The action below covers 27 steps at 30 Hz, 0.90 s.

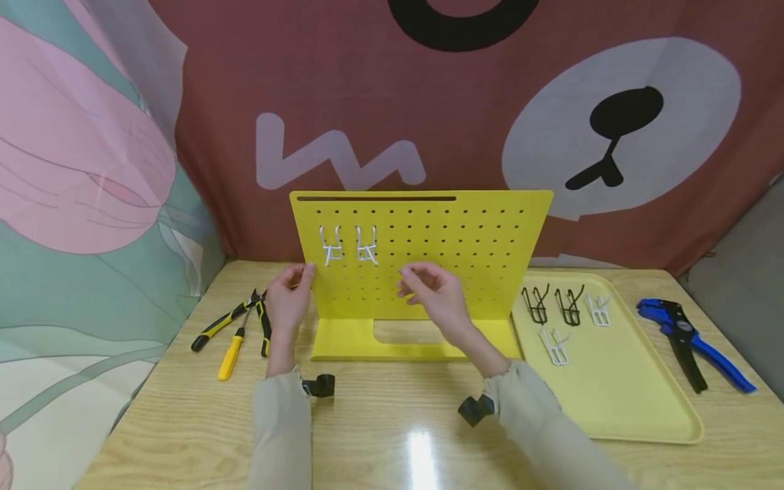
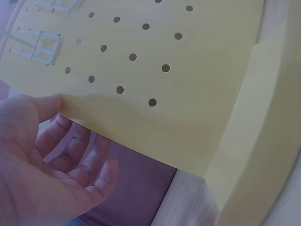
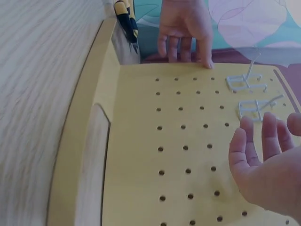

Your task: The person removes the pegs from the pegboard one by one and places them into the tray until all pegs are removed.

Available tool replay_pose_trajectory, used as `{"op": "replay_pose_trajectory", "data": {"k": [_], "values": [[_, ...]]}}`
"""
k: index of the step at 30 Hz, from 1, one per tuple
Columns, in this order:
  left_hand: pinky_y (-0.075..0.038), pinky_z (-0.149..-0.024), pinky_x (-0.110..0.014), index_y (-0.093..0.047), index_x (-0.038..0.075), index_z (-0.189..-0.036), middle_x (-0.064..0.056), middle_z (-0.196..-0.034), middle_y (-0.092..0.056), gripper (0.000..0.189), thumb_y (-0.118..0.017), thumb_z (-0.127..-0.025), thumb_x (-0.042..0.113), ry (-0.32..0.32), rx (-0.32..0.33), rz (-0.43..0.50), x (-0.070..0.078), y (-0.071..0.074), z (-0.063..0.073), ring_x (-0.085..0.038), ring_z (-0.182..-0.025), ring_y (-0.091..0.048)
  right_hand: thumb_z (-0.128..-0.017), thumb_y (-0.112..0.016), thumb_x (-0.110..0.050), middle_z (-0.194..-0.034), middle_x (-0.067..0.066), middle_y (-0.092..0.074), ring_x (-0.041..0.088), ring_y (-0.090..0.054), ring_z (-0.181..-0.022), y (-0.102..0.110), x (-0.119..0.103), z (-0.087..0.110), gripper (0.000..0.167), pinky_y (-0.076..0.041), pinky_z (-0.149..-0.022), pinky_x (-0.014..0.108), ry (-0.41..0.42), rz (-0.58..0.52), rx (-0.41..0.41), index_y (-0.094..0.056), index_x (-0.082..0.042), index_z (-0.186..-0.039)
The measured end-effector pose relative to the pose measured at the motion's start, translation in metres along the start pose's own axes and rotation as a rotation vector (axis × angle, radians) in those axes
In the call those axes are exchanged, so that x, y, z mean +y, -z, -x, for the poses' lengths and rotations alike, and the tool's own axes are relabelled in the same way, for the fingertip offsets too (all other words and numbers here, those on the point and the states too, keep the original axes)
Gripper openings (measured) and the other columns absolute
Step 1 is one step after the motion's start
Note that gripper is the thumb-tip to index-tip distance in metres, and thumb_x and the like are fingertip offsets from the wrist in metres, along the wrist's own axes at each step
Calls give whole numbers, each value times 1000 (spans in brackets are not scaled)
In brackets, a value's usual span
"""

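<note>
A yellow pegboard (image 1: 474,280) stands upright on its base. My left hand (image 1: 290,299) pinches its left edge: in the left wrist view the thumb (image 2: 49,106) lies on the front face and the fingers reach behind. Two white wire hooks (image 1: 366,248) hang side by side on the board's upper left. In front of the board's middle, my right hand (image 1: 442,303) is raised with fingers loosely bent and nothing in them. The right wrist view shows this hand (image 3: 270,174) just below the nearer white hook (image 3: 254,110).
On the right, a pale yellow tray (image 1: 618,398) carries two black wire hooks (image 1: 571,313) and two white ones (image 1: 556,350). Blue-and-black wire strippers (image 1: 682,329) lie beyond it. At left lie yellow-and-black pliers (image 1: 222,327) and a yellow screwdriver (image 1: 230,357). A printed cloth (image 1: 453,102) hangs behind.
</note>
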<state>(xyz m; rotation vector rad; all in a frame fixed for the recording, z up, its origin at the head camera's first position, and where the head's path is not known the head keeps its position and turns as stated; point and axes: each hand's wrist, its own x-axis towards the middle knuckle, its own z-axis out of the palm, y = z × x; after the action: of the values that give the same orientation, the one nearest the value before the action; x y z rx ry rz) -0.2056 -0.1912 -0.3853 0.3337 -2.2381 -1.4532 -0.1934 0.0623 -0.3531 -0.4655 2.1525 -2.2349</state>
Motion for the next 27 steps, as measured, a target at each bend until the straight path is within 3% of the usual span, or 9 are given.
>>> {"op": "replay_pose_trajectory", "data": {"k": [9,16,21,24,27], "values": [[-47,-82,-37,-70,4,-106,-17,-104,-69,39,-61,-94,39,33,6,-2,0,1,-1,-27,-96,-63,-96,-59,-10,-100,27,-66,25,-68,-78,-24,-7,-17,33,-54,-74,51,80,-37,-65,-54,-3,-128],[-47,-80,-33,-70,3,-106,-17,-103,-69,37,-61,-94,37,32,2,21,2,-1,-1,-26,-94,-63,-95,-60,-10,-101,27,-65,21,-67,-73,-33,-8,-24,31,-51,-75,58,98,-38,-65,-56,-6,-126],[-48,-81,-34,-70,2,-106,-17,-103,-69,37,-61,-94,36,23,8,19,2,-3,-1,-27,-94,-63,-96,-59,-11,-102,27,-65,25,-67,-73,-36,-8,-27,26,-53,-72,53,121,-1,-90,-60,-2,-121],[-48,-81,-35,-70,3,-106,-17,-102,-69,37,-61,-94,36,25,10,7,1,-2,-1,-27,-94,-63,-98,-56,-13,-110,24,-64,26,-67,-76,-37,-9,-27,26,-55,-70,45,123,30,-138,-61,0,-120],[-48,-81,-35,-70,3,-106,-17,-102,-69,37,-61,-94,37,29,8,4,1,-2,-1,-27,-93,-63,-99,-55,-15,-117,19,-64,26,-67,-79,-37,-10,-28,28,-55,-72,45,111,59,-177,-62,0,-121]]}}
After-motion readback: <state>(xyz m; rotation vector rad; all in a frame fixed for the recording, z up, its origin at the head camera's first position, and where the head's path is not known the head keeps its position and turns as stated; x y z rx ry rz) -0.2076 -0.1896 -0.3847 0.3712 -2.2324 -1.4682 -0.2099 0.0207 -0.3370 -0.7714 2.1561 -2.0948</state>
